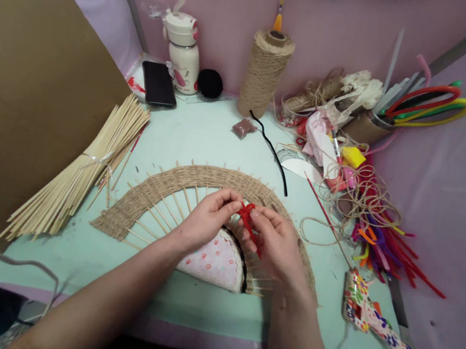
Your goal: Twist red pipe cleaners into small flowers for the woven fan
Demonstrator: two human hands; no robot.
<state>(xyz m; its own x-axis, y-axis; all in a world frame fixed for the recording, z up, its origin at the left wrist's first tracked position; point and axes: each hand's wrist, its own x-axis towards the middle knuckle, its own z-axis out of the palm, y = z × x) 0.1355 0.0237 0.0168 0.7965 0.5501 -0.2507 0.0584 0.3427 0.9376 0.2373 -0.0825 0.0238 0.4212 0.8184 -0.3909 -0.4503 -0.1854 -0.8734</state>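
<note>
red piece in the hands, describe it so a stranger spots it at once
On the pale green table lies a woven fan. Above its middle, the left hand and right hand hold the red piece: small and looped, unlike the long, loose red stems farther right.

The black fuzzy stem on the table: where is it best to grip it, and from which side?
Probably pinch the black fuzzy stem near its middle, coming from above. It looks thin and lies along the table, slightly bent; the far end is by the twine cone and the near end by the woven fan, so the middle seems easier.
</note>
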